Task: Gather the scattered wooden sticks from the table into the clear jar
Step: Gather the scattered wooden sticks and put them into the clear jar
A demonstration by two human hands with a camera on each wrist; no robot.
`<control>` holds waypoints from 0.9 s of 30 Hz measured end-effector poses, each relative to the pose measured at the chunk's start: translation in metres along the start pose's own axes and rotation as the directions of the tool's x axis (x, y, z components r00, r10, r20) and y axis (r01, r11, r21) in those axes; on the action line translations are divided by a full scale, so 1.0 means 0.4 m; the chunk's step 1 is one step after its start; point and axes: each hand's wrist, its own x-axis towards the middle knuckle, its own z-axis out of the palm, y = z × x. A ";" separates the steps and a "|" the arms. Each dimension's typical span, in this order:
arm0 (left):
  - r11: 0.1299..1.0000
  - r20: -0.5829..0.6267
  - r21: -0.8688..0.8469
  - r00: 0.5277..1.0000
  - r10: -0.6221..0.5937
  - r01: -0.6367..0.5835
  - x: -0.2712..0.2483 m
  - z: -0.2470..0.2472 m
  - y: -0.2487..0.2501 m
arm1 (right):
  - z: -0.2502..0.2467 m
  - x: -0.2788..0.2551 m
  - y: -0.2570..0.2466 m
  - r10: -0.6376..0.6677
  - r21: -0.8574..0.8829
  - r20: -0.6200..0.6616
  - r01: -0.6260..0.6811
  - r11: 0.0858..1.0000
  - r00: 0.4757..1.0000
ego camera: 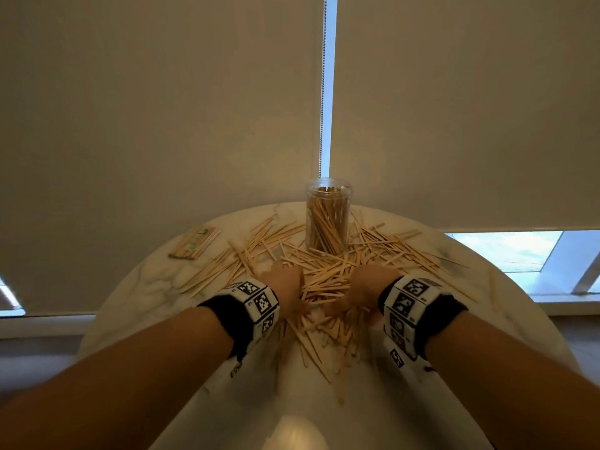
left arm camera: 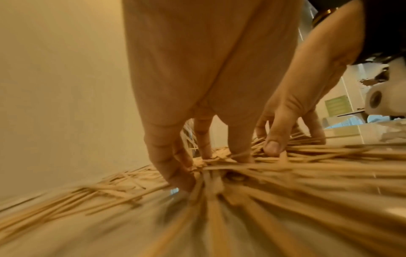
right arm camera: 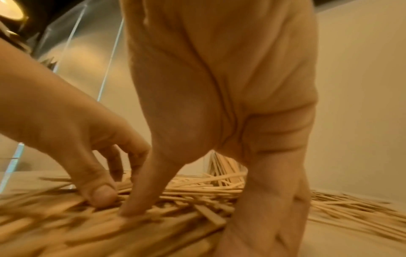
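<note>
Pale wooden sticks (ego camera: pixel 328 277) lie scattered in a thick pile over the round marble table (ego camera: pixel 136 287). At the table's far side stands the clear jar (ego camera: pixel 328 219), upright and lidless, partly filled with sticks. Both hands are down in the pile just in front of it, facing each other a small gap apart. My left hand (ego camera: pixel 289 287) (left arm camera: pixel 211 172) points its fairly straight fingers (left arm camera: pixel 239 149) down into the sticks. My right hand (ego camera: pixel 350 293) (right arm camera: pixel 193 217) does the same, thumb and fingers pressing on the heap. Sticks are bunched between the two hands; neither hand lifts any.
A flat bundle of sticks (ego camera: pixel 194 243) lies apart at the table's far left. Roller blinds and a bead chain (ego camera: pixel 323 92) hang right behind the jar. Loose sticks reach toward the near edge (ego camera: pixel 311 349). Bare marble shows at the left and right sides.
</note>
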 end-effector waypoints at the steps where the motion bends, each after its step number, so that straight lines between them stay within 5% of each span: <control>1: 1.000 -0.025 -0.006 0.999 -0.027 0.027 -0.006 0.006 0.007 | 0.002 0.003 -0.004 -0.006 0.008 0.022 0.006 1.000 1.000; 4: 0.978 -0.142 0.120 0.978 -0.152 0.169 -0.031 -0.004 0.020 | 0.000 -0.002 -0.008 0.031 0.188 0.099 -0.049 0.981 0.995; 7: 0.964 -0.068 0.137 0.973 -0.220 0.227 -0.034 -0.010 0.011 | 0.006 -0.024 0.001 0.056 0.107 0.049 -0.061 0.992 0.997; 10: 0.993 0.027 0.098 0.997 -0.069 0.066 -0.031 -0.001 0.020 | 0.018 -0.034 0.010 0.022 -0.094 -0.102 -0.031 0.995 0.995; 16: 0.959 0.067 0.283 0.998 0.011 -0.029 0.059 0.022 0.014 | 0.015 -0.035 0.003 0.013 -0.169 -0.080 -0.026 0.985 0.997; 18: 0.968 0.123 0.251 0.992 -0.029 -0.003 0.149 0.054 -0.012 | 0.016 -0.045 0.007 0.019 -0.119 -0.086 -0.030 0.992 0.996; 23: 0.987 0.058 0.144 0.995 -0.086 0.077 0.007 -0.015 -0.024 | 0.017 -0.058 0.045 0.062 0.136 -0.048 -0.055 0.989 0.997; 27: 0.991 -0.005 -0.071 0.994 -0.112 0.112 -0.036 -0.046 -0.035 | 0.004 -0.096 0.065 0.113 0.425 -0.034 -0.088 0.901 0.993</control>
